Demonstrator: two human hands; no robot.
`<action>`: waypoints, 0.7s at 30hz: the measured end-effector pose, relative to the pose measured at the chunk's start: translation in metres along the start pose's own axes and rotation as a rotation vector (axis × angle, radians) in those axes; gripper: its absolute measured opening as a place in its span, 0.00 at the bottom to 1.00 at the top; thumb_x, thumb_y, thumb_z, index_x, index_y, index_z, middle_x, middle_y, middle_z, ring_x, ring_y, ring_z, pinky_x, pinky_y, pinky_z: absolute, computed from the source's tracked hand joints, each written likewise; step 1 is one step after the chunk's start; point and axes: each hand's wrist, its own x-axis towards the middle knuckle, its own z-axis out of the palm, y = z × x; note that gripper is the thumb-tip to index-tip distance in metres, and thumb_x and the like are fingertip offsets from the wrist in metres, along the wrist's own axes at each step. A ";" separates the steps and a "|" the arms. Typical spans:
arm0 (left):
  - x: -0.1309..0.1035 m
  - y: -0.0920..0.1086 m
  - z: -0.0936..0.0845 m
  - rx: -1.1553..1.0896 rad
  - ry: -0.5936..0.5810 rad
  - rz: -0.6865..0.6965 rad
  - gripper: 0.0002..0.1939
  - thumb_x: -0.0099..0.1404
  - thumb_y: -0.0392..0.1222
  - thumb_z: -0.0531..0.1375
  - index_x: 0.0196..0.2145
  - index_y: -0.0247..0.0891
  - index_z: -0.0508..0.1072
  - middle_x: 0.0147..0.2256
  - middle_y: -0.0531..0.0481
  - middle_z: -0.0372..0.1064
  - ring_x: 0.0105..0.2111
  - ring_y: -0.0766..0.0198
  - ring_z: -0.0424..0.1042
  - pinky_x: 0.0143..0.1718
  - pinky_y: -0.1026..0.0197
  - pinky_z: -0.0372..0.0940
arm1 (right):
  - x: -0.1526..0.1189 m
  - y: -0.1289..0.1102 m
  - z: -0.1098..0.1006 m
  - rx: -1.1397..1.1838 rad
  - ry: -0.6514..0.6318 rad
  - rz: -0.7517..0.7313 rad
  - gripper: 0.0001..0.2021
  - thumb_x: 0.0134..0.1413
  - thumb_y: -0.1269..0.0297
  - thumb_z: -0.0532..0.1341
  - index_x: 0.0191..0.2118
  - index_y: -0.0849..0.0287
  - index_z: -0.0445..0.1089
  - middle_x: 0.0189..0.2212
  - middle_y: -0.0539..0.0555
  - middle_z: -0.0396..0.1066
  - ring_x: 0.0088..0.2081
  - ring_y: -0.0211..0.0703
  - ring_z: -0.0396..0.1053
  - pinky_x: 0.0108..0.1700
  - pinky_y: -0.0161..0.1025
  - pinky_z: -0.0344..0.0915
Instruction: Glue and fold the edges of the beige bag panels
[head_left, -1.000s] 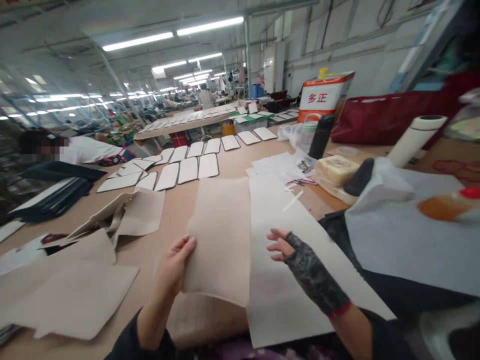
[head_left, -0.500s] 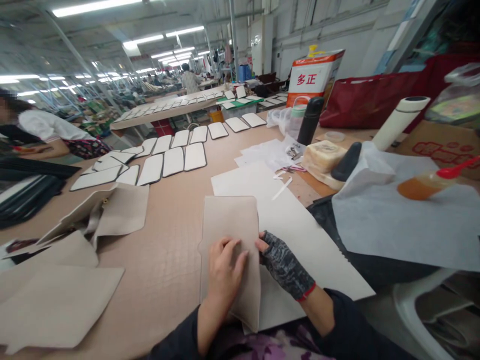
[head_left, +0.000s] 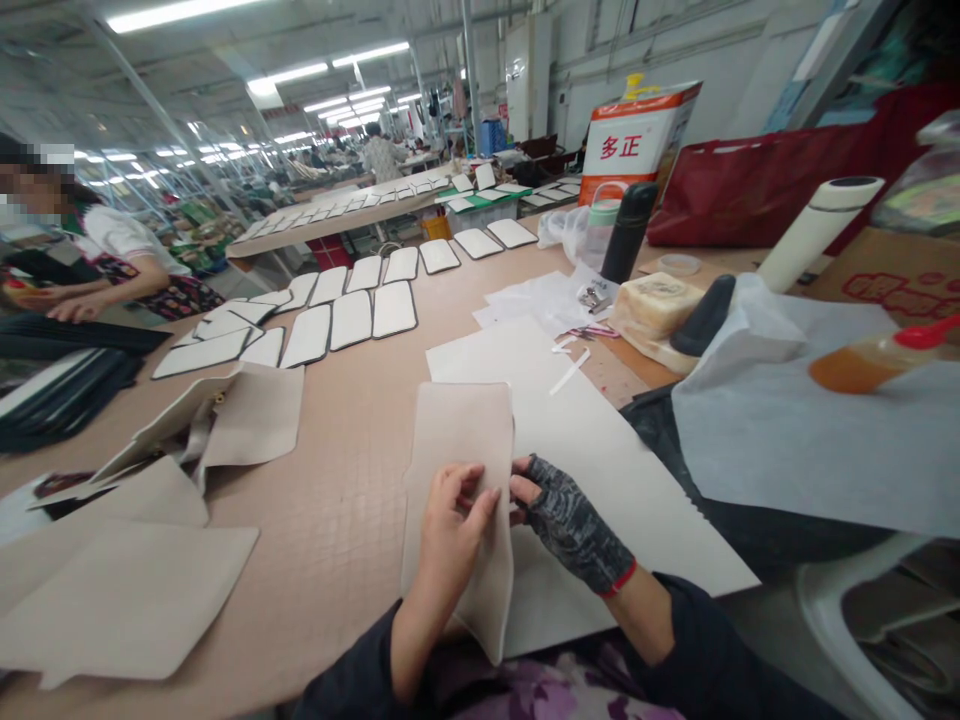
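Note:
A folded beige leather-like panel lies in front of me, its right part overlapping a large white sheet. My left hand rests on the panel with curled fingers, the thumb pressing close to its right edge. My right hand, in a dark grey fingerless glove with a red cuff, is closed at that same edge, with the fingertips partly hidden behind it. The panel's right side is bent up slightly between the two hands.
Beige pieces lie at the left. Rows of dark-edged white panels stretch behind. A black bottle, a wrapped yellowish block and a glue bottle stand or lie at the right. A co-worker is at the far left.
My left thumb and fingers have drawn nearer the panel's right edge, which is now lifted more. The view has shifted slightly, and the co-worker leans further into it.

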 end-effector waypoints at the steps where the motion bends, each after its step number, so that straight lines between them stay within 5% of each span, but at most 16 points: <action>1: 0.000 0.001 0.000 -0.007 0.002 -0.008 0.10 0.57 0.38 0.60 0.38 0.36 0.71 0.37 0.47 0.66 0.36 0.63 0.67 0.34 0.62 0.65 | 0.000 -0.001 0.000 0.006 -0.002 -0.002 0.12 0.52 0.58 0.60 0.41 0.57 0.70 0.38 0.53 0.71 0.34 0.41 0.70 0.32 0.37 0.70; 8: 0.001 0.001 -0.003 -0.065 -0.022 -0.069 0.10 0.57 0.41 0.60 0.37 0.35 0.70 0.37 0.46 0.66 0.36 0.62 0.68 0.37 0.60 0.65 | 0.004 0.001 0.002 -0.037 0.017 -0.001 0.12 0.49 0.56 0.61 0.35 0.59 0.70 0.33 0.51 0.70 0.32 0.39 0.69 0.31 0.36 0.70; 15: 0.005 0.009 -0.004 -0.123 -0.074 -0.195 0.15 0.53 0.47 0.63 0.33 0.36 0.66 0.30 0.50 0.66 0.29 0.63 0.70 0.31 0.61 0.66 | 0.004 -0.006 0.009 -0.390 0.092 -0.124 0.10 0.48 0.57 0.59 0.27 0.59 0.65 0.23 0.48 0.67 0.26 0.37 0.66 0.30 0.36 0.66; 21: 0.009 0.015 -0.009 -0.102 -0.180 -0.157 0.11 0.59 0.48 0.58 0.30 0.36 0.66 0.28 0.51 0.68 0.28 0.64 0.70 0.30 0.63 0.66 | 0.004 -0.009 0.012 -0.608 0.087 -0.208 0.10 0.52 0.59 0.55 0.25 0.59 0.65 0.22 0.50 0.66 0.27 0.38 0.64 0.33 0.38 0.63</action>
